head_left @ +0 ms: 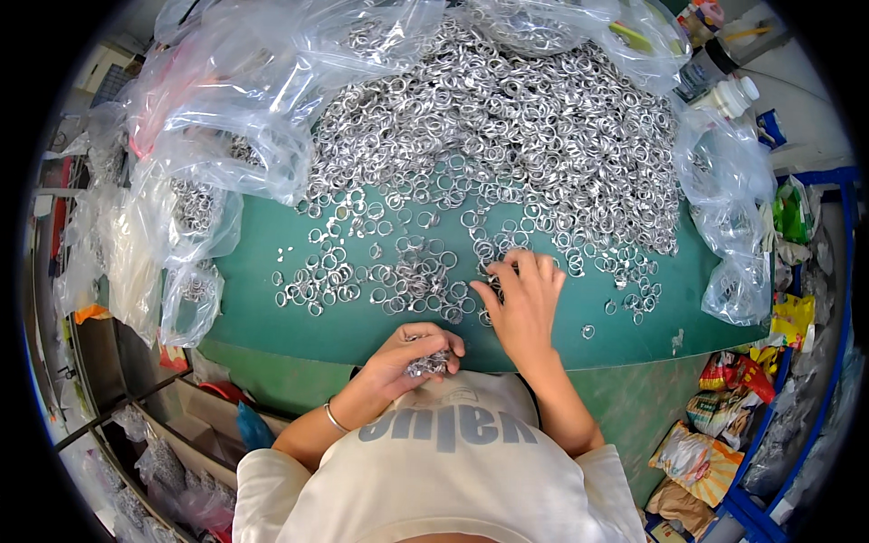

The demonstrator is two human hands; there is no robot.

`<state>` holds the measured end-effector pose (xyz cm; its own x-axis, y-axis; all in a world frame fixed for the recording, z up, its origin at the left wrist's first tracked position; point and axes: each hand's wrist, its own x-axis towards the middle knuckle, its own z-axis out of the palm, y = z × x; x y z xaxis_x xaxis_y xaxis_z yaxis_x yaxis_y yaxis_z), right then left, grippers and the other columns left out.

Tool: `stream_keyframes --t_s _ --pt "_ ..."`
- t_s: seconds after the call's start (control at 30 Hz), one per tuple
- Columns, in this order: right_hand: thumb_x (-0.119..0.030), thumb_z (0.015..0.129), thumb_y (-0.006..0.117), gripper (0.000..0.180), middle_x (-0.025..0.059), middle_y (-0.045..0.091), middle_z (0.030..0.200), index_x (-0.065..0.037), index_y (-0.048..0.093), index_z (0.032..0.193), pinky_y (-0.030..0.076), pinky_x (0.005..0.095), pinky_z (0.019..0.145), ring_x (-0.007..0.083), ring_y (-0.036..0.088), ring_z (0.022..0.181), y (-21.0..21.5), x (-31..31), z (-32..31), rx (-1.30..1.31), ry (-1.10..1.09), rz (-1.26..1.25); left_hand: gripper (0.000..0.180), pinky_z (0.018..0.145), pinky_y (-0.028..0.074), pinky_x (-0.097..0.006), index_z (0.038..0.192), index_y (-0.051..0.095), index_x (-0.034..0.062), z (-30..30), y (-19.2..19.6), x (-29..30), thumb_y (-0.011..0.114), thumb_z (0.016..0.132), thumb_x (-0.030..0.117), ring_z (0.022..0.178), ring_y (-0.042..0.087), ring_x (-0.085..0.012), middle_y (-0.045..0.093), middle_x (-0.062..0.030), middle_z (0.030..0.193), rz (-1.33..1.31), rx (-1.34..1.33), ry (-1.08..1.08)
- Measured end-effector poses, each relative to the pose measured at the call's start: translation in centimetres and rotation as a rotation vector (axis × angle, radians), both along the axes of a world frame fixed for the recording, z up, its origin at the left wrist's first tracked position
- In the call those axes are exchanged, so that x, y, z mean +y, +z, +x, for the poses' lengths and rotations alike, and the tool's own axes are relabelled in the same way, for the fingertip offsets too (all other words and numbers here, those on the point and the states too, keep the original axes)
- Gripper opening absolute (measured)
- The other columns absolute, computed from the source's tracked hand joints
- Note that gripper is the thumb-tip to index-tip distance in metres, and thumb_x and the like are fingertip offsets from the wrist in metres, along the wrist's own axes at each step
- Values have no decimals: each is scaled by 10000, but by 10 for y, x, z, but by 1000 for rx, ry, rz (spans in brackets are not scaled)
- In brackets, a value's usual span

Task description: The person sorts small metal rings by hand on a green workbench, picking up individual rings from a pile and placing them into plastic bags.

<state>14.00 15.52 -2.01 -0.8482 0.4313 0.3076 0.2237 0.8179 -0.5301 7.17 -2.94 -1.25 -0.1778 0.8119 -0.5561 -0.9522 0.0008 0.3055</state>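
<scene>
A large heap of silver metal rings point(507, 127) covers the far half of the green table point(262, 240). Near the table's front edge, my left hand point(398, 358) is closed around a clump of rings point(427, 360), which shows between thumb and fingers. To its right my right hand point(527, 299) reaches palm down over a small cluster of rings point(496, 249). Its thumb and fingers are apart, with the fingertips at the rings and partly hidden. A loose pile of rings point(418, 281) lies just left of that hand, and another group of rings point(317, 282) farther left.
Clear plastic bags point(244, 136), some holding rings, crowd the left and far sides. More plastic bags point(729, 208) hang at the right edge beside a white bottle point(731, 95). Drawers point(186, 421) stand at lower left, and a blue rack point(819, 380) with packets at right.
</scene>
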Motion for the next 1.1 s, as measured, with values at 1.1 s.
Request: stream_keyframes --t_s 1.1 --pt "-7 874 583 199 82 614 960 12 555 1070 482 268 757 143 595 853 27 9 11 143 110 -1634 264 625 473 -227 1018 681 37 -41 47 43 703 755 31 693 566 -70 634 -17 772 -269 933 -88"
